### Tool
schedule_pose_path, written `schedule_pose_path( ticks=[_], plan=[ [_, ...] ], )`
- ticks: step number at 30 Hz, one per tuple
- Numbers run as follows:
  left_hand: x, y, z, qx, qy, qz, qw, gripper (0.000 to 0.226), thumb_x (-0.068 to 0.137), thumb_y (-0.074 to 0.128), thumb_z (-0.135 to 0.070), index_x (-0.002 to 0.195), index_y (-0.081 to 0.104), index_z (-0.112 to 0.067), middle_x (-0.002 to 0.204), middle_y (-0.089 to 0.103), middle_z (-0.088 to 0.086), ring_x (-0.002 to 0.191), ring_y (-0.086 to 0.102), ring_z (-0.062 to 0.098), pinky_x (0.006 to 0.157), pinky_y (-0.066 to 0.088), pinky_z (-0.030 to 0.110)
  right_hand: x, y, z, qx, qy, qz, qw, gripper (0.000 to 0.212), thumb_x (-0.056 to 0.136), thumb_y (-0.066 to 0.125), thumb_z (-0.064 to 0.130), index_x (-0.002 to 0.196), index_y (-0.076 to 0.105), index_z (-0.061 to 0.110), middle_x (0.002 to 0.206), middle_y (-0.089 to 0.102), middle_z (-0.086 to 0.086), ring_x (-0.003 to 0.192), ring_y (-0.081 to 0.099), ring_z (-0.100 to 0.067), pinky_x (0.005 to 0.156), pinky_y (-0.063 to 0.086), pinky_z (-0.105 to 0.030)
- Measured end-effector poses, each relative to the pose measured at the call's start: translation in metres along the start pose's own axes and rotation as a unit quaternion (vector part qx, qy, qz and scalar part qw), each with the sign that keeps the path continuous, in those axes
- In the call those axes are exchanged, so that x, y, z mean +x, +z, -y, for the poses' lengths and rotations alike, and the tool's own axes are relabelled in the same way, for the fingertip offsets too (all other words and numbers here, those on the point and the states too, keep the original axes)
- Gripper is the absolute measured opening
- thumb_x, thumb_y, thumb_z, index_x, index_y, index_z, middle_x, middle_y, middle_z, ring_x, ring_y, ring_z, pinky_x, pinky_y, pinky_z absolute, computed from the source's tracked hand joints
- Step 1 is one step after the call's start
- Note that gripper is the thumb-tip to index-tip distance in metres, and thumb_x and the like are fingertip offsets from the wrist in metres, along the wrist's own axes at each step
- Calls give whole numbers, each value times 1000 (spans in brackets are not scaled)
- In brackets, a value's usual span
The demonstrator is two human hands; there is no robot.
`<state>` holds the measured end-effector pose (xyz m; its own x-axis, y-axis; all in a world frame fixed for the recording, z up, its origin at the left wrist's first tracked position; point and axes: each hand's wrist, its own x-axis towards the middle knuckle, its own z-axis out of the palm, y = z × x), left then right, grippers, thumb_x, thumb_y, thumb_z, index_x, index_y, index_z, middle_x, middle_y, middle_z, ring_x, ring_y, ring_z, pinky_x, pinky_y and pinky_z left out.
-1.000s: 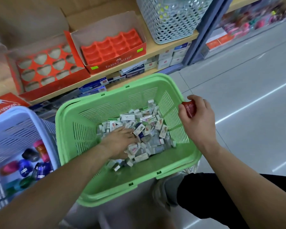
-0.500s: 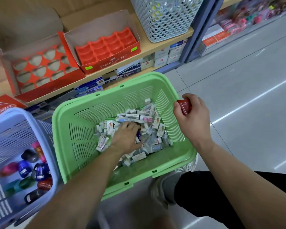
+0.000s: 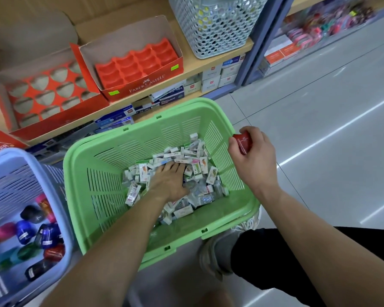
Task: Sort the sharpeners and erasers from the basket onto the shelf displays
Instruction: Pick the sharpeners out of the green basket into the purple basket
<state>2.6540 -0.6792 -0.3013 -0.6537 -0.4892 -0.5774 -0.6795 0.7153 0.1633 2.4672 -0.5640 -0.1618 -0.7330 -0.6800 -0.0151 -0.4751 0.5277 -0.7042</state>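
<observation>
The left hand [image 3: 167, 181] is digging flat-fingered among erasers [image 3: 197, 171] in the basket [image 3: 111, 165], while the right hand [image 3: 256, 165] is pinching a red sharpener [image 3: 242, 142], likely needing shelving next.

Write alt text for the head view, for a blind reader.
A person's left hand reaches into small packaged erasers in a green basket, while the right hand holds a red sharpener by its rim. Behind, a red display box sits on a shelf.
</observation>
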Motion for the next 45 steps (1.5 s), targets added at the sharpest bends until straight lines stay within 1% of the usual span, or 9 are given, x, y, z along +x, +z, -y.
schedule_pose_path(
  ticks=[5,10,16,19,22,28,32,36,45],
  plan=[
    [1,-2,0,-39,-9,-27,999,97,82,63,-69,158,21,-26,154,37,-1,142,30,23,116,23,41,1,1,-1,-4,-3,-2,1000,34,92,63,40,118,60,17,100,59,-1,84,58,-16,73,45,-24],
    [-2,-3,0,-54,-7,-55,997,46,88,69,-45,132,58,-34,126,57,-4,120,48,21,103,36,37,1,2,-4,-6,-2,-1,1000,35,92,63,41,118,60,18,100,58,0,84,57,-15,70,40,-17],
    [-18,-17,0,-54,-12,-99,993,24,87,71,-42,109,61,-40,100,70,-17,101,61,13,102,33,34,0,1,-3,-20,-11,3,1000,37,93,61,44,119,58,18,104,56,2,88,57,-16,76,49,-27],
    [-47,-39,0,-174,-45,-156,971,29,84,73,-52,109,63,-41,100,65,-26,94,59,6,91,34,31,-3,-2,0,-51,-38,-32,997,39,96,55,43,122,57,15,110,57,0,98,52,-16,83,41,-27],
    [-74,-71,-7,-402,-86,-136,901,25,84,79,-38,102,62,-39,106,65,-25,75,70,2,70,57,30,-11,-9,8,-58,-76,-46,994,38,91,49,32,122,59,12,108,60,-3,98,50,-16,83,39,-30],
    [-99,-92,-22,-604,-65,-114,786,33,89,72,-13,116,59,-27,120,67,-5,83,76,15,88,58,39,-21,-18,29,-124,-184,21,975,45,86,56,34,126,59,12,107,60,-5,93,58,-25,80,48,-38],
    [-112,-92,-27,-571,-69,-144,805,34,95,68,-22,126,63,-35,117,66,-12,95,66,10,84,47,28,-28,-13,43,-180,-244,78,950,43,91,63,36,129,60,18,111,65,0,99,62,-24,95,40,-40],
    [-124,-102,-20,-590,-78,-150,789,23,94,69,-21,117,68,-25,106,67,-18,98,59,-4,81,40,20,-40,6,58,-69,-158,250,953,42,95,65,25,135,55,19,120,56,3,108,57,-21,100,48,-37],
    [-132,-102,1,-644,-70,-116,753,26,92,70,-7,116,63,-14,107,77,2,90,76,17,88,58,33,-38,27,66,125,-28,372,919,28,98,63,24,123,51,21,115,63,-1,104,63,-19,95,54,-38]
  ],
)
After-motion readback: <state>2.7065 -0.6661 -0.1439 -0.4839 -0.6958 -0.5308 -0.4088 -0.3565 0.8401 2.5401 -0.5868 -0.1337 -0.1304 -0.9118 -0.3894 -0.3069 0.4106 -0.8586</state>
